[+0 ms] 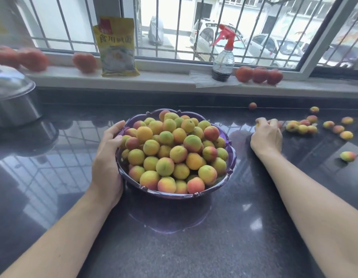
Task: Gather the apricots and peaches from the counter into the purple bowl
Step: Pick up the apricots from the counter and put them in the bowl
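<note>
Two bare forearms reach in from the bottom corners, uncovered as far as the edge of view, with no sleeve or cuff showing. The left hand (108,157) and right hand (266,135) wear nothing: no gloves, rings, watch or wristband. Both wrists are plain, with no marks visible. The fingernails cannot be made out.

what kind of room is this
Most likely a home kitchen. A dark polished stone counter runs under a barred window, a lidded steel pot sits at its left end, and a yellow food packet and a spray bottle stand on the sill.
</note>
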`<state>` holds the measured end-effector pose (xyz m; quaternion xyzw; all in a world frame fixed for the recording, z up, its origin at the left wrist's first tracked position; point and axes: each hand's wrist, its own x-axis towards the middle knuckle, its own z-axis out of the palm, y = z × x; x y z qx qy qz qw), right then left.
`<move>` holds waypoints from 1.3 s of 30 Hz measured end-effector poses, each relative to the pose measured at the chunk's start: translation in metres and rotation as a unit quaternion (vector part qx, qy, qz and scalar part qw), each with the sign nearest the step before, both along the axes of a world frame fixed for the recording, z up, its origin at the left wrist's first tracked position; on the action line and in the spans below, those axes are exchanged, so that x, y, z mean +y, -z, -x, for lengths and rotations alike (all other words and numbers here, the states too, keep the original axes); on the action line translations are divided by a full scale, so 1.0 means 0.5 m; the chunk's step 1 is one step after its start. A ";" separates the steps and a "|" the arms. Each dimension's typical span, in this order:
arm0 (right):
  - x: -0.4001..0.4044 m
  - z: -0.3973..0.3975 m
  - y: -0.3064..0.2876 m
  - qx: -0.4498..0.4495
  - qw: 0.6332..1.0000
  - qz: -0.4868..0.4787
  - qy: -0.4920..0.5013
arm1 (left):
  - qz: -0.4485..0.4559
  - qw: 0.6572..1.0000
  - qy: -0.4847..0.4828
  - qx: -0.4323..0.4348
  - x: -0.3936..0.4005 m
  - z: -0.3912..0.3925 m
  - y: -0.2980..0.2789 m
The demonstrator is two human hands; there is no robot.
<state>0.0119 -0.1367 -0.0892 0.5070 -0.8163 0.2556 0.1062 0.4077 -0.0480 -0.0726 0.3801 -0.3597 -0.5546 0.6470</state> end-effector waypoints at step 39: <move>0.201 -0.250 -0.188 -0.177 0.908 -0.012 -0.380 | -0.001 1.000 -0.007 -0.011 -0.010 -0.007 0.015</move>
